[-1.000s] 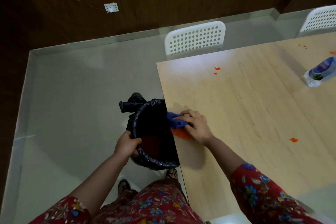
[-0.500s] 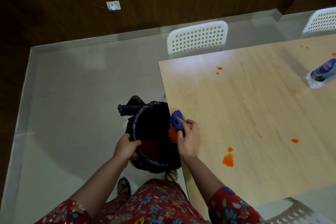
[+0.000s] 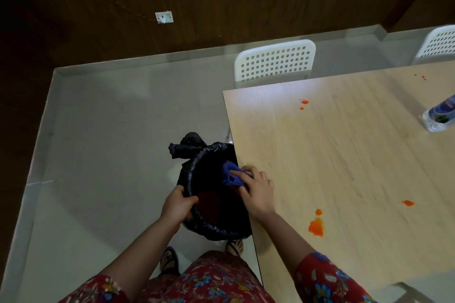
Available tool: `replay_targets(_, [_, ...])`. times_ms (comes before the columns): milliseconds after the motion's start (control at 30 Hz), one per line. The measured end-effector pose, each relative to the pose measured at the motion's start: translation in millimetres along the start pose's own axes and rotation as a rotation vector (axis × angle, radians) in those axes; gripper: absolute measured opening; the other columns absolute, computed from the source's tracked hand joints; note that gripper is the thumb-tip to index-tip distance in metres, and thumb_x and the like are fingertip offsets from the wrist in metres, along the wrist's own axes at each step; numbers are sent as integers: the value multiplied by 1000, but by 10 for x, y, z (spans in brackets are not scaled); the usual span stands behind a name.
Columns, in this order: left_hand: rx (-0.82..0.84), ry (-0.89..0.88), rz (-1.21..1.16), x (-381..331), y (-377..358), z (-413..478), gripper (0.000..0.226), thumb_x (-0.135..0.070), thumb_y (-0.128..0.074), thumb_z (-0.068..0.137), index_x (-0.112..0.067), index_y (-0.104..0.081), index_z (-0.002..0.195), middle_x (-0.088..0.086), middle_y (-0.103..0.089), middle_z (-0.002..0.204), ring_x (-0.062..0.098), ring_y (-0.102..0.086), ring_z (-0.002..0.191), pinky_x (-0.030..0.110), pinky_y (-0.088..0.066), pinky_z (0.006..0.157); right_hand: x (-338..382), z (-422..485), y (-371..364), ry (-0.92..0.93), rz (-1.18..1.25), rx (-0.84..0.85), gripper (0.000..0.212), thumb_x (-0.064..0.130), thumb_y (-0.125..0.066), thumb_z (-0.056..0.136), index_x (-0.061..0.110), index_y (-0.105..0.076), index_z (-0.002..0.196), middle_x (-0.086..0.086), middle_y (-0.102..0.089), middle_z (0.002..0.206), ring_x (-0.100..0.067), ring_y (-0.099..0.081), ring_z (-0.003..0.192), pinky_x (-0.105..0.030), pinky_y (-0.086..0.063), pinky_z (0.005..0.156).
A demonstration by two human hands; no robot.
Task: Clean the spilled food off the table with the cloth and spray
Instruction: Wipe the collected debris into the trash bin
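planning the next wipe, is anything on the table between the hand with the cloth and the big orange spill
Nothing visible. Only bare table lies between the right hand, gripping the cloth at the table's edge, and the orange spill. The bottle stands far off.

Dim, wide-angle warp, table glare

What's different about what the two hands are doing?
The left hand grips the rim of the black bin, while the right hand holds the blue cloth. The left hand is off the table, on the bin's floor side; the right hand is at the table's edge, with the cloth over the bin's opening. Both hands have fingers curled round something, and both are at the bin.
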State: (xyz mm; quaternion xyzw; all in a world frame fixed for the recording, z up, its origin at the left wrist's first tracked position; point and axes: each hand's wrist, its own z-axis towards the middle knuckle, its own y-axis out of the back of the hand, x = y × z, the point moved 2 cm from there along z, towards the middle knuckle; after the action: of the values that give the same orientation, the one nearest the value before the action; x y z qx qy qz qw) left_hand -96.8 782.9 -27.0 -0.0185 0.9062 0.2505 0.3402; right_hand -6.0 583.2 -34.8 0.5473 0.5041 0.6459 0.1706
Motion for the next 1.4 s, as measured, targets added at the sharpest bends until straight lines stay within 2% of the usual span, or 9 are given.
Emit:
replay_targets(267, [16, 22, -19, 100, 16, 23, 15, -9, -63, 86, -12, -48, 84, 12, -57, 82, 26, -52, 62, 31, -38, 55, -367, -385, 169, -337, 140, -218, 45, 15, -58, 89, 18, -55, 134, -2, -47, 133, -25, -52, 113, -31, -44, 91])
replay_targets(467, [32, 13, -22, 178, 47, 28, 13, -9, -63, 86, -11, -50, 87, 11, -57, 81, 24, -51, 56, 28, -37, 49, 217, -398, -216, -158, 109, -123, 47, 15, -55, 90, 25, -53, 137, 2, -48, 131, -20, -49, 113, -28, -44, 86])
replay_targets(667, [51, 8, -36, 299, 173, 72, 13, -10, -62, 88, -8, -53, 96, 12, -60, 84, 24, -51, 56, 28, -36, 48, -121, -389, 37, -431, 169, -405, 26, 17, -51, 96, 6, -58, 119, -9, -57, 118, -29, -57, 101, -31, -42, 79])
replay_targets(800, [58, 20, -93, 482, 305, 150, 14, -11, -62, 88, -9, -52, 97, 14, -61, 89, 29, -54, 62, 34, -40, 54, 226, -375, -174, -372, 90, -324, 24, 19, -52, 95, 11, -58, 117, -6, -58, 118, -29, -57, 98, -33, -43, 75])
replay_targets(867, [41, 30, -130, 598, 387, 186, 13, -13, -64, 86, -11, -53, 93, 15, -62, 89, 33, -59, 68, 39, -44, 59, 477, -308, -409, -383, 347, -227, 25, 21, -51, 97, 12, -57, 119, -5, -60, 116, -25, -58, 103, -33, -46, 81])
replay_targets(1000, [11, 70, -210, 928, 686, 289, 12, -11, -61, 87, -12, -49, 85, 8, -53, 72, 23, -48, 55, 31, -38, 55, 924, -103, -808, -721, 1034, -97, 41, 28, -55, 96, 15, -51, 135, -10, -58, 129, -28, -59, 112, -50, -47, 100])
replay_targets(1100, [-19, 98, -251, 1169, 869, 427, 15, -8, -59, 88, -13, -46, 83, 7, -51, 70, 20, -46, 53, 30, -35, 54, 1127, 43, -995, -907, 1302, -56, 40, 16, -53, 98, 8, -46, 137, -9, -57, 131, -30, -57, 113, -44, -46, 100])
replay_targets(1267, [-83, 228, -325, 1632, 1082, 815, 10, -6, -57, 91, -8, -48, 94, 9, -55, 80, 19, -52, 60, 26, -40, 48, 1357, 299, -1536, -1178, 1341, 46, 47, 14, -49, 100, 7, -36, 145, -13, -47, 140, -32, -44, 131, -42, -38, 102])
replay_targets(1400, [-162, 324, -296, 2040, 1024, 1293, 15, -7, -59, 90, -6, -48, 100, 13, -56, 85, 24, -54, 64, 34, -46, 61, 1241, 565, -2151, -1248, 1270, 91, 43, 9, -48, 100, 5, -39, 142, -16, -48, 140, -35, -47, 128, -45, -42, 104])
